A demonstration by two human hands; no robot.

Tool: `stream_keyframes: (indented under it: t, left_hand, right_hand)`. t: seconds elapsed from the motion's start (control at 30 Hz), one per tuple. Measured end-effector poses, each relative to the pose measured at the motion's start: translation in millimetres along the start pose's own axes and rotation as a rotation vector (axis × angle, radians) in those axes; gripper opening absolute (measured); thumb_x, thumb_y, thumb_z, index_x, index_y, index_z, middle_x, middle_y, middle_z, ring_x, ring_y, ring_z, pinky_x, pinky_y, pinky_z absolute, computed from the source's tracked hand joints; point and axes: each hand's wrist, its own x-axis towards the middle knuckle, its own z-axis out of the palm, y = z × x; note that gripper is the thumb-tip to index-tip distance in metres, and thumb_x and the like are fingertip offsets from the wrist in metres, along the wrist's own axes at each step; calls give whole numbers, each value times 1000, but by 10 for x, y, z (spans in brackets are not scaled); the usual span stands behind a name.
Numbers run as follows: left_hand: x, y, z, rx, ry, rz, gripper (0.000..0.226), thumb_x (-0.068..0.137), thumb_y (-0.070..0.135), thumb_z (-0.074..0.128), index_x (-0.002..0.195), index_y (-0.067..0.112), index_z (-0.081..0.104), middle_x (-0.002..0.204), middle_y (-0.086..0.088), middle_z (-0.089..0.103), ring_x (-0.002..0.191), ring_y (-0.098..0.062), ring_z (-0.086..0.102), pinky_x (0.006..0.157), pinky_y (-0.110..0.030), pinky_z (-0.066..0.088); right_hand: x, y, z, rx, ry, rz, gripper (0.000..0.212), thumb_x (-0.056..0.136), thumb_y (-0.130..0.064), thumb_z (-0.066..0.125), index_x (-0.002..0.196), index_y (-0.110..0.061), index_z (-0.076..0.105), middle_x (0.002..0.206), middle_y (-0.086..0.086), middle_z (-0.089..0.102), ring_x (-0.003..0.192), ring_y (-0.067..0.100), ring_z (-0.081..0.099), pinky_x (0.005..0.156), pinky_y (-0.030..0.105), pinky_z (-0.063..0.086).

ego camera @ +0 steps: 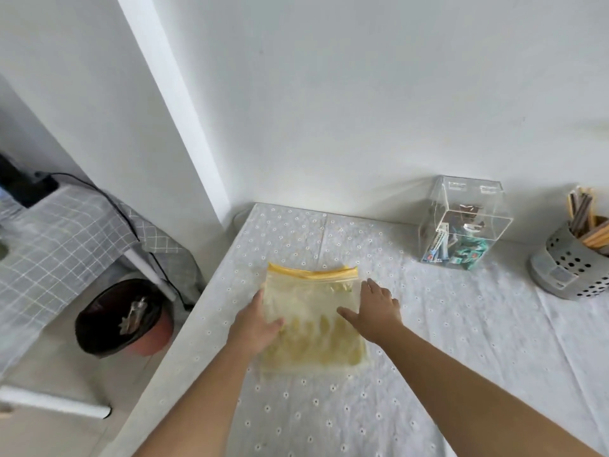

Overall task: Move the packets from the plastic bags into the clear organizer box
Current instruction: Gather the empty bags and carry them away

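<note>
A clear plastic zip bag [309, 311] with a yellow seal strip lies flat on the table, holding several yellow packets. My left hand [255, 324] grips the bag's left edge, thumb on top and fingers hidden under the plastic. My right hand [375, 311] rests on the bag's right side with fingers straight and spread. The clear organizer box [464, 222] stands at the back right near the wall, its lid raised, with several packets inside.
A white eyelet tablecloth [428, 357] covers the table. A perforated metal holder [570, 268] with sticks stands at the far right edge. Left of the table, on the floor, is a bin with a dark liner [122, 318] and a checked cloth [66, 245].
</note>
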Motion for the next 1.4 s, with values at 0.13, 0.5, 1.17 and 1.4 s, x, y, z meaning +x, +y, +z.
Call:
stream_keyframes:
  t: [0.13, 0.5, 1.17, 1.4]
  left_hand:
    - [133, 1, 98, -165, 94, 51, 77, 80, 27, 66, 145, 25, 25, 143, -9, 46, 132, -23, 43, 106, -38, 39]
    - [147, 22, -77, -583, 65, -85, 71, 77, 12, 69, 137, 27, 33, 104, -7, 57, 96, -26, 58, 86, -39, 49]
    - [-2975, 3491, 1790, -334, -459, 910, 37, 86, 6, 54, 107, 35, 46, 89, -4, 55, 79, -26, 64, 65, -39, 53]
    - [-4751, 3840, 3275, -78, -722, 1170, 35, 88, 12, 54, 116, 30, 41, 92, -5, 62, 81, -19, 63, 72, -37, 56]
  right_hand:
    - [176, -90, 98, 80, 38, 84, 72, 84, -59, 52, 140, -16, 36, 153, 3, 26, 137, 28, 28, 106, 43, 27]
    - [-7, -200, 61, 899, 92, 167, 24, 82, -7, 62, 102, -12, 48, 92, 7, 64, 68, 18, 55, 52, 24, 39]
    - [-3891, 3498, -1057, 957, 904, 592, 7, 83, -13, 66, 89, -17, 63, 81, 4, 67, 67, 19, 59, 56, 29, 46]
    - [-5870, 4622, -249, 897, 1084, 976, 6, 83, -16, 66, 85, -20, 62, 74, 0, 63, 65, 17, 58, 59, 31, 49]
